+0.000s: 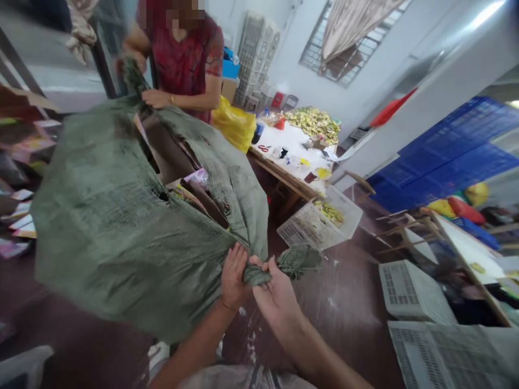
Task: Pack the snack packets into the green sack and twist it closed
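Note:
A large green woven sack (101, 216) fills the left and middle of the view, bulging with contents. Through a long split in it show brown cardboard (166, 148) and a pink printed packet (197, 177). At its near corner the cloth is twisted into a tail. My right hand (275, 292) is closed round this tail, and the loose end (300, 260) sticks out beyond it. Beside it, my left hand (235, 273) presses on the gathered cloth, its fingers close together. A co-worker's hands (157, 99) grip the opposite gathered corner.
Beyond the sack stands a white-topped table (292, 143) with a yellow-green heap (314, 123) and red scissors (264, 148). A white crate (324, 221) sits by its leg. More crates (413, 292) stand at right. Colourful packets (26, 219) lie at left. A yellow bag (233, 124) is near the co-worker.

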`<state>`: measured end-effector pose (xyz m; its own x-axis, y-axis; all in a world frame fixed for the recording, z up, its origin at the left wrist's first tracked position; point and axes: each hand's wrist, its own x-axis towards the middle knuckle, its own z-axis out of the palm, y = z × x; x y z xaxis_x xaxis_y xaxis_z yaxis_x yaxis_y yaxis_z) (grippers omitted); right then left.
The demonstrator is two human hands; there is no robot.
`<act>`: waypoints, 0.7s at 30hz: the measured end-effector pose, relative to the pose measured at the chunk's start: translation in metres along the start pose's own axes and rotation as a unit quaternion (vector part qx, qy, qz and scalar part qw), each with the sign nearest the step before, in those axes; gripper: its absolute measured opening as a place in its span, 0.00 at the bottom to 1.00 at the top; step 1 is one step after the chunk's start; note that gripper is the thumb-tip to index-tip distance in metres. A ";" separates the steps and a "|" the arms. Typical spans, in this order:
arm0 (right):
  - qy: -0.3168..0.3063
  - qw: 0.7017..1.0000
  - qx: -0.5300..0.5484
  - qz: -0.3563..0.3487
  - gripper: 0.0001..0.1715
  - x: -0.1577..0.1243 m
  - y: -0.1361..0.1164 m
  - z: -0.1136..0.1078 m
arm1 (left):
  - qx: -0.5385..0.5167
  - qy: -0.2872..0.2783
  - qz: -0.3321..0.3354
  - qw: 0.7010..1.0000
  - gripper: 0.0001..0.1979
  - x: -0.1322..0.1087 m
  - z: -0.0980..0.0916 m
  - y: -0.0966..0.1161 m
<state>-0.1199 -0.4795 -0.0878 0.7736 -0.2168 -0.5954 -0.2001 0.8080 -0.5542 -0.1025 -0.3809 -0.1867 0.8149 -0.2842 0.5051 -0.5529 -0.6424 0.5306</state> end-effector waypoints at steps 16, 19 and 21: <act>-0.313 0.641 -0.671 -0.201 0.19 0.020 -0.056 -0.002 | -0.123 -0.200 -0.054 0.971 0.17 0.030 -0.013 0.000; -0.315 0.629 -0.690 -0.172 0.18 0.038 -0.064 0.000 | -0.120 -0.218 -0.026 0.968 0.17 0.027 -0.015 0.002; -0.306 0.614 -0.715 -0.136 0.16 0.030 -0.068 -0.010 | -0.099 -0.208 0.000 0.973 0.16 0.017 -0.013 0.003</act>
<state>-0.0888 -0.5464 -0.0741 0.8890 0.3623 -0.2802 0.0018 -0.6145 -0.7889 -0.0923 -0.3782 -0.1678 0.7916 -0.5742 0.2088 -0.5426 -0.5035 0.6723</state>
